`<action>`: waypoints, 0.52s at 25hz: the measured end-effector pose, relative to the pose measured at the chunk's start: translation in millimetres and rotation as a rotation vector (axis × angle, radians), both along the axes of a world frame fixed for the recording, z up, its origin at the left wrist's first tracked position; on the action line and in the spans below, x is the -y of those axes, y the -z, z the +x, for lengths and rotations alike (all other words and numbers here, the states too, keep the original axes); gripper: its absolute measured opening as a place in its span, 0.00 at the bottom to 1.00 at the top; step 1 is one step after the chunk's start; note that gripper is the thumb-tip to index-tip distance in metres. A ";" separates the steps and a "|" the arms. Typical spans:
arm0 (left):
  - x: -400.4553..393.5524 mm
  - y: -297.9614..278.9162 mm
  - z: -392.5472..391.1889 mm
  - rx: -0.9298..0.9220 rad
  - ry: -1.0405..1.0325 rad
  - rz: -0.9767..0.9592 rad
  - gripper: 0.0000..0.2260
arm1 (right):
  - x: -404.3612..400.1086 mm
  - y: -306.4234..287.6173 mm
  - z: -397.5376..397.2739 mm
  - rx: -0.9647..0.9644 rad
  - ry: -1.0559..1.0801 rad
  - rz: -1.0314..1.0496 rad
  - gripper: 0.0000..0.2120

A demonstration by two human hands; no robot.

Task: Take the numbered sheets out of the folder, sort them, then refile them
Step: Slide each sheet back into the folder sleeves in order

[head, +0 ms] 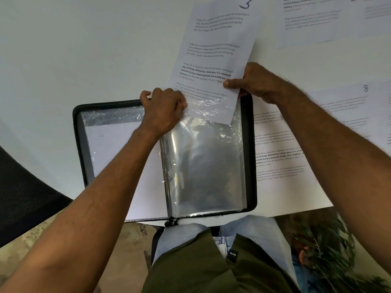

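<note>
A black folder (77,132) lies open on the white table (63,49) in front of me. Its right side shows clear plastic sleeves (203,163). A printed sheet marked 3 (215,41) has its bottom end inside the top of a sleeve. My right hand (254,81) pinches the sheet's right edge, thumb on top. My left hand (165,106) grips the sleeve's upper edge at the sheet's lower left corner. The left side of the folder holds a white sheet (118,149) under plastic.
More printed sheets lie on the table: one marked 8 (359,106) at the right, one (279,157) just right of the folder, others (317,20) at the top right. A dark mesh chair (23,195) stands at the left. A plant (330,246) sits lower right.
</note>
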State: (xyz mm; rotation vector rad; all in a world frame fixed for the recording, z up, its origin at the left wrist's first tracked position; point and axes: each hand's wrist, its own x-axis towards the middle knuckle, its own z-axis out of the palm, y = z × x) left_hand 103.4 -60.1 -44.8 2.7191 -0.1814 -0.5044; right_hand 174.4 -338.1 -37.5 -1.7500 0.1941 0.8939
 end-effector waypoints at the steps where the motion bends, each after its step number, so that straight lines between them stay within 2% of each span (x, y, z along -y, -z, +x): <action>1: -4.2 0.2 1.0 -0.010 -0.002 0.013 0.07 | 0.5 0.4 1.7 -0.002 -0.011 -0.008 0.24; 8: -26.8 6.2 11.5 -0.054 -0.112 0.080 0.12 | 4.9 -1.6 10.5 -0.023 -0.040 -0.008 0.23; 11: -30.1 10.0 15.6 -0.052 -0.188 0.118 0.09 | 5.2 1.6 12.7 -0.036 -0.053 -0.007 0.23; 13: -30.6 12.0 20.2 -0.089 -0.297 0.017 0.05 | 5.4 1.8 14.9 -0.040 -0.064 -0.003 0.23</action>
